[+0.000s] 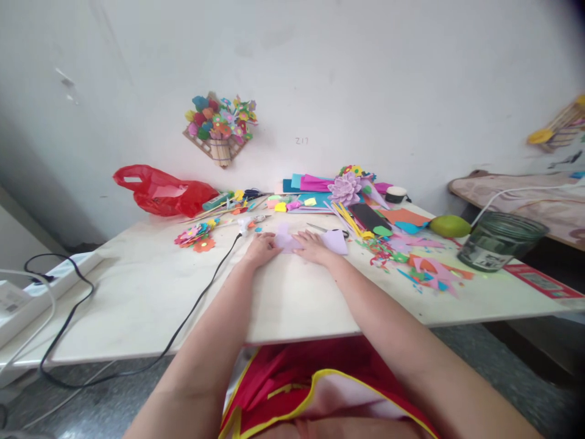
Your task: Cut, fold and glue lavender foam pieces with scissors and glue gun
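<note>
Both my hands rest on a pale lilac sheet [336, 242] lying on the white table [146, 299]. My left hand [262, 249] presses its left part, fingers curled down on it. Pressing the middle of the sheet is my right hand [314, 247], fingers bent together. Scissors [328, 230] lie just behind my right hand. A glue gun [247, 224] with a black cord [201, 299] lies behind my left hand.
Coloured foam sheets [311, 183], a purple paper flower [345, 188], yellow strips and scraps [425, 268] cover the back right. A red plastic bag [159, 190] lies back left, small foam flowers [196, 236] nearby. A green glass jar [500, 241], a green fruit [448, 226], a power strip [46, 286].
</note>
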{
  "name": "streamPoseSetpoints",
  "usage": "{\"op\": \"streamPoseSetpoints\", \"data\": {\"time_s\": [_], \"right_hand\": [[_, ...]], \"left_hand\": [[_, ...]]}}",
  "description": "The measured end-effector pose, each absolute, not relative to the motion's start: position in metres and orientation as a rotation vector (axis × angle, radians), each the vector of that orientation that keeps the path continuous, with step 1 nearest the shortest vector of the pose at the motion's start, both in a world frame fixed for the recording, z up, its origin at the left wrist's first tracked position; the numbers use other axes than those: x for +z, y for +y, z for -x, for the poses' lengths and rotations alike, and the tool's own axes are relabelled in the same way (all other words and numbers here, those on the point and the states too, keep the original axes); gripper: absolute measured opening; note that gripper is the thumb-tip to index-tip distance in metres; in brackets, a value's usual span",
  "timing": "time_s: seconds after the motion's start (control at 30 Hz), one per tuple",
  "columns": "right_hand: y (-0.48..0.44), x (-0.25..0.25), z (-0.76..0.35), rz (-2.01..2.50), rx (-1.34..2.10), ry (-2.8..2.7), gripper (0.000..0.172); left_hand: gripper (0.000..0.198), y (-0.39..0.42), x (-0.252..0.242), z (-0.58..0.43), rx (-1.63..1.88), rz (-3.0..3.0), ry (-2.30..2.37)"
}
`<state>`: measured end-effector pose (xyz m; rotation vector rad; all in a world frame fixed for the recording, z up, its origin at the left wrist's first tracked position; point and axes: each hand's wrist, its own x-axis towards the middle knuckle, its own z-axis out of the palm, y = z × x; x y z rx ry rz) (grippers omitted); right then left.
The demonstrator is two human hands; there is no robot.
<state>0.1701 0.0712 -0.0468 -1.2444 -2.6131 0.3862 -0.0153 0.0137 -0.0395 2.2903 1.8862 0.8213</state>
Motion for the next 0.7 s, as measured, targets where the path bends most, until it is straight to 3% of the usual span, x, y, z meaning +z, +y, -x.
{"op": "streamPoseSetpoints", "data": {"time_s": [0.7], "right_hand": [[0.059, -0.034, -0.164, 1.524, 0.41, -2.606, 0.073]], "left_hand": [[0.025, 0.017, -0.038, 0.013, 0.582, -2.156, 2.173]]}}
